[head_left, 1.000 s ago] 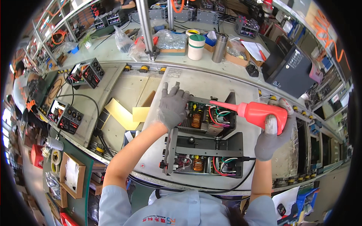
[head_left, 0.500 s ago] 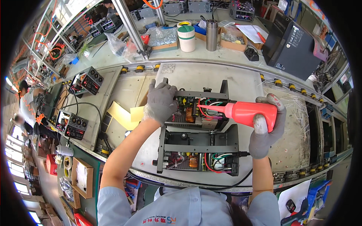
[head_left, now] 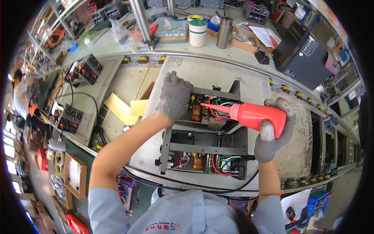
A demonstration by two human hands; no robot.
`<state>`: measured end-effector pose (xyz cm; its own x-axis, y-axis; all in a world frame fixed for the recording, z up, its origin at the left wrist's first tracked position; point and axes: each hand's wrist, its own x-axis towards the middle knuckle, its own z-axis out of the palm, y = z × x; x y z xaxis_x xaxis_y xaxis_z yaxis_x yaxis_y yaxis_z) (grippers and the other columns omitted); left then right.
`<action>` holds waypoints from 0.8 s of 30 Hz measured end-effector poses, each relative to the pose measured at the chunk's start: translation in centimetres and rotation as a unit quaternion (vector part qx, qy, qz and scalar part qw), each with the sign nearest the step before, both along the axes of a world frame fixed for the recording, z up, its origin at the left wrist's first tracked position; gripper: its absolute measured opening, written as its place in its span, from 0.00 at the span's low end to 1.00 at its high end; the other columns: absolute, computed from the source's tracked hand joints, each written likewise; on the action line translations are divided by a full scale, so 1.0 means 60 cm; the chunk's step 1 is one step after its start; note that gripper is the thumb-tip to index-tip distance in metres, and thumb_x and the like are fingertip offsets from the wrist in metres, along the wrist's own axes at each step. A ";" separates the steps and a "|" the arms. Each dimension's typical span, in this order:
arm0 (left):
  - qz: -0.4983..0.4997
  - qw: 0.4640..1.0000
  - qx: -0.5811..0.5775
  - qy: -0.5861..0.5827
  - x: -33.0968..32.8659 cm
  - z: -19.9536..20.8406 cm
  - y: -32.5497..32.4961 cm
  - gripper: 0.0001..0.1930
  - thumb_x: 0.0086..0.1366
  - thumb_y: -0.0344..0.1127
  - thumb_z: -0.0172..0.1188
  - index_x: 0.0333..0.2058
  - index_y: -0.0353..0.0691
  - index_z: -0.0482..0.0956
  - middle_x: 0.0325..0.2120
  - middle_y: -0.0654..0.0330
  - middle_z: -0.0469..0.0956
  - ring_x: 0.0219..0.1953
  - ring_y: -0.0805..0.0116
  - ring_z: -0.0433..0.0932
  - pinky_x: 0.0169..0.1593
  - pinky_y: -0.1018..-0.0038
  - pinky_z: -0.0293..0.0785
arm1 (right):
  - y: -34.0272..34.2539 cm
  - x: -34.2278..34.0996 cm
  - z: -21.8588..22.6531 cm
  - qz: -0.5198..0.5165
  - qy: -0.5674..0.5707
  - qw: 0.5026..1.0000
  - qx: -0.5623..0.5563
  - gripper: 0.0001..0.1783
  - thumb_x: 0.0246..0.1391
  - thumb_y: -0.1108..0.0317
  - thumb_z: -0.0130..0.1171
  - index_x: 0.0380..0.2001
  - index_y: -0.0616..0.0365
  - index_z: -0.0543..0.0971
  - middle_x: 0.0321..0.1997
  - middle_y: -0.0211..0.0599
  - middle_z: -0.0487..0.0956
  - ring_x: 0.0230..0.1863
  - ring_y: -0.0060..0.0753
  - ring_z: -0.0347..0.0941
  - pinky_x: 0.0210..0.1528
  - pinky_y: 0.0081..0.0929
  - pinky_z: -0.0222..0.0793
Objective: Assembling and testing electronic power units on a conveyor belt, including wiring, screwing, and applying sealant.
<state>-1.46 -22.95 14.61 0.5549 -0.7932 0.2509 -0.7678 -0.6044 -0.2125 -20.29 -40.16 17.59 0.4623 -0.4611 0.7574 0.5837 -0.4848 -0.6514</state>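
Two open black machine housings with exposed wiring lie side by side on a pale board (head_left: 146, 158). My left hand (head_left: 174, 97), in a grey glove, grips the left end of the far housing (head_left: 218, 92); its fingers curl over the upright panel. In my gloved right hand (head_left: 269, 146) is a red squeeze bottle (head_left: 255, 116), tilted on its side. Its long thin nozzle points left over the far housing, the tip just above a copper coil (head_left: 196, 111); whether it touches anything I cannot tell. The near housing (head_left: 206, 148), with a similar coil and coloured wires, is untouched.
Yellow sheets (head_left: 122, 109) lie left of the board. Further left are other machine units (head_left: 66, 117) with cables. Along the back shelf stand a white jar (head_left: 198, 35), a steel flask (head_left: 224, 34) and a black computer case (head_left: 304, 54). A black cable (head_left: 241, 188) runs along the near edge.
The nozzle tip has shifted slightly left, from beside the coil to over it. My left hand keeps its hold on the far housing. The whole view has tilted a little.
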 end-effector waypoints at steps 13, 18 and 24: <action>0.070 0.844 -0.498 0.186 -0.007 -0.045 0.132 0.23 0.55 0.37 0.60 0.50 0.38 0.70 0.46 0.51 0.72 0.52 0.54 0.70 0.55 0.64 0.65 | 0.066 0.132 -0.010 0.023 0.126 0.877 -0.463 0.30 0.33 0.67 0.72 0.42 0.57 0.71 0.36 0.45 0.79 0.33 0.43 0.77 0.34 0.31 0.74; 0.118 0.784 -0.547 0.269 -0.011 -0.167 0.186 0.25 0.56 0.42 0.62 0.51 0.39 0.70 0.46 0.50 0.72 0.50 0.53 0.72 0.52 0.66 0.69 | 0.074 0.168 -0.038 0.032 0.144 0.840 -0.522 0.28 0.36 0.62 0.72 0.42 0.53 0.72 0.34 0.38 0.77 0.30 0.41 0.76 0.32 0.32 0.72; 0.098 0.753 -0.524 0.385 -0.017 -0.200 0.189 0.31 0.58 0.54 0.59 0.54 0.39 0.67 0.51 0.50 0.69 0.52 0.52 0.71 0.53 0.65 0.68 | 0.072 0.180 -0.059 0.034 0.182 0.796 -0.576 0.28 0.37 0.62 0.71 0.42 0.52 0.71 0.39 0.37 0.77 0.34 0.42 0.76 0.35 0.33 0.73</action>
